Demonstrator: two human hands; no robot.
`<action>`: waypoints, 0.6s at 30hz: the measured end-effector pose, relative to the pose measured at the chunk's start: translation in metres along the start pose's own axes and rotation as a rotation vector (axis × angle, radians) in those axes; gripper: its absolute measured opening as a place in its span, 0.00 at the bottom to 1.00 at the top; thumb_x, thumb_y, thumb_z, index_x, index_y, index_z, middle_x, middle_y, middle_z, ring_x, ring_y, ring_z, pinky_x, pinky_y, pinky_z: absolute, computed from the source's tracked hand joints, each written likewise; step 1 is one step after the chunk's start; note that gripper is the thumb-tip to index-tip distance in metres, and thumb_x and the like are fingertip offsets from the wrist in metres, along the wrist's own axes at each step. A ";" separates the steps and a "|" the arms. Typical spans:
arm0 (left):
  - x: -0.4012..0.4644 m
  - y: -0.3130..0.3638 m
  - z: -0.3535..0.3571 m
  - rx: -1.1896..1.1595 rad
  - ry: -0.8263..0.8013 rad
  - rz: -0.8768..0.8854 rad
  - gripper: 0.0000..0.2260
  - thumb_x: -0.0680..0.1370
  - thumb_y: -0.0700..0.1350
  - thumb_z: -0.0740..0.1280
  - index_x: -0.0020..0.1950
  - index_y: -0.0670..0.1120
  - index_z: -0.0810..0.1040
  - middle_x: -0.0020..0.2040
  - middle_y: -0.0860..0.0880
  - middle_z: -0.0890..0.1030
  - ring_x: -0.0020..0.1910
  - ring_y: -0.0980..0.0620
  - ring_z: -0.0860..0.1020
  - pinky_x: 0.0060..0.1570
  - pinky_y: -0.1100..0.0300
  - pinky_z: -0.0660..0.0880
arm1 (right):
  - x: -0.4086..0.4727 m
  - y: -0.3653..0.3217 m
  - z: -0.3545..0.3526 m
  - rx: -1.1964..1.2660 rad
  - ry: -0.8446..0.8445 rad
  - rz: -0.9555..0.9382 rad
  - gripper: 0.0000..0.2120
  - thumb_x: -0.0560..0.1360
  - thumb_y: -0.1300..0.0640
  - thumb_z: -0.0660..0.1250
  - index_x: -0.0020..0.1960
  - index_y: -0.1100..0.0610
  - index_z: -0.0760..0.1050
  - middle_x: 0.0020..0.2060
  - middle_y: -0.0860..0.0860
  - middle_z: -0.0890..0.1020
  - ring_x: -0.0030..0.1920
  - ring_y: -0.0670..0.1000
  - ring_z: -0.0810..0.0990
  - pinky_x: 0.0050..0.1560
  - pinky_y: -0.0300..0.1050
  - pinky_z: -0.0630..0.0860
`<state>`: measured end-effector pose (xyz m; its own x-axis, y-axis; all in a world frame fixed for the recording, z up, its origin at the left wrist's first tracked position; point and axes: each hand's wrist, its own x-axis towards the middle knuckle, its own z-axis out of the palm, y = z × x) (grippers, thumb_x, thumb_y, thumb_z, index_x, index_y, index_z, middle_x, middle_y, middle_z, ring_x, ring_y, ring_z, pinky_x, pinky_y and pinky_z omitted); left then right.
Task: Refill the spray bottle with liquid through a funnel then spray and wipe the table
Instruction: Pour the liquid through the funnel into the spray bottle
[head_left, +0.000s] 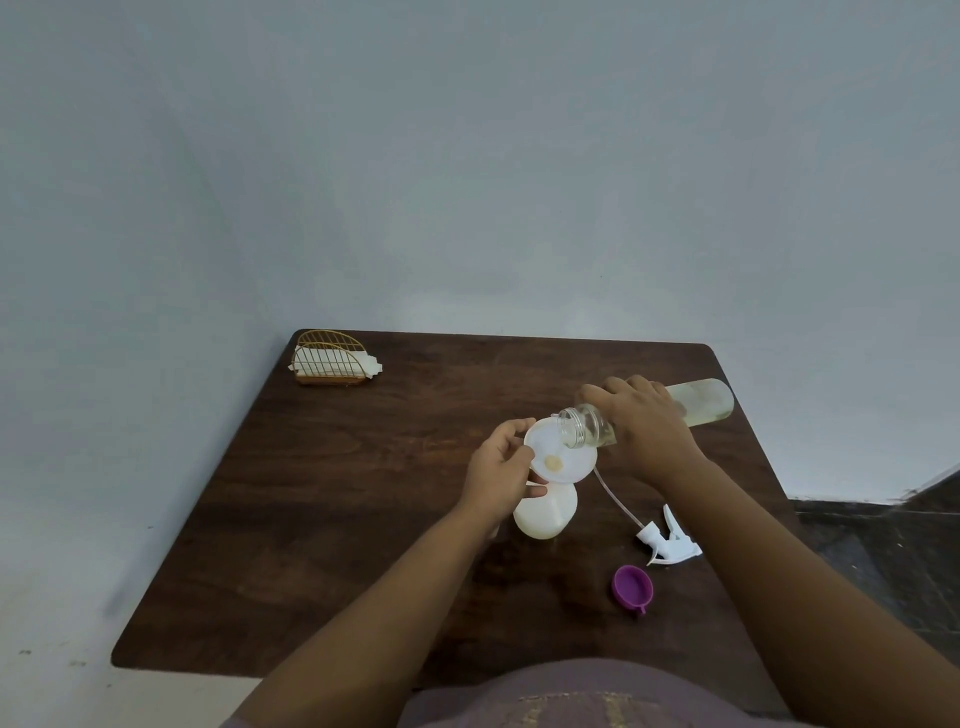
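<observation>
Your right hand (644, 421) is wrapped around the middle of a clear refill bottle (706, 402), its grip closed on it, holding the bottle tipped nearly on its side with the open threaded mouth just over the rim of the white funnel (563, 460). Pale yellowish liquid lies in the bottle's far end, and a small yellowish pool sits at the centre of the funnel. Your left hand (501, 470) pinches the near left rim of the funnel between thumb and fingers, its grip closed on the funnel. The funnel sits on top of the white spray bottle (550, 512), which stands on the dark wooden worktop (322, 499) near its middle, partly hidden by your left hand. The white spray head (670, 540) lies on its side to the right of the spray bottle, its thin dip tube running back towards the funnel. A purple cap (632, 585) lies open side up just in front of the spray head. A gold wire napkin holder (332, 358) with white napkins stands at the far left corner of the worktop, well apart from everything else.
</observation>
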<state>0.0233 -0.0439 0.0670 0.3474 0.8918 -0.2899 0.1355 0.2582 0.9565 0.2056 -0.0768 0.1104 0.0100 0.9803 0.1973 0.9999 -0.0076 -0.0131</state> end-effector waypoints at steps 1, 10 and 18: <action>0.000 0.000 0.000 0.002 -0.002 0.002 0.14 0.81 0.39 0.62 0.65 0.51 0.74 0.59 0.50 0.79 0.48 0.47 0.82 0.41 0.56 0.83 | 0.000 0.000 -0.001 0.002 -0.008 0.002 0.21 0.68 0.61 0.72 0.58 0.47 0.73 0.49 0.47 0.78 0.51 0.53 0.75 0.56 0.48 0.69; 0.000 0.001 0.000 0.003 0.000 0.006 0.13 0.81 0.39 0.62 0.62 0.54 0.74 0.59 0.51 0.79 0.48 0.47 0.82 0.40 0.56 0.83 | 0.000 -0.001 -0.002 0.019 -0.003 0.004 0.20 0.68 0.61 0.73 0.57 0.47 0.73 0.48 0.48 0.78 0.50 0.53 0.75 0.56 0.49 0.69; 0.000 0.001 0.000 0.005 0.002 0.004 0.14 0.81 0.39 0.62 0.64 0.52 0.74 0.56 0.53 0.78 0.47 0.48 0.82 0.41 0.56 0.83 | 0.001 0.000 0.001 0.002 -0.010 -0.001 0.21 0.68 0.60 0.73 0.57 0.47 0.72 0.49 0.48 0.79 0.51 0.53 0.75 0.56 0.49 0.70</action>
<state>0.0233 -0.0438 0.0678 0.3466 0.8934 -0.2857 0.1385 0.2525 0.9576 0.2051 -0.0752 0.1097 0.0084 0.9822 0.1876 0.9999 -0.0058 -0.0146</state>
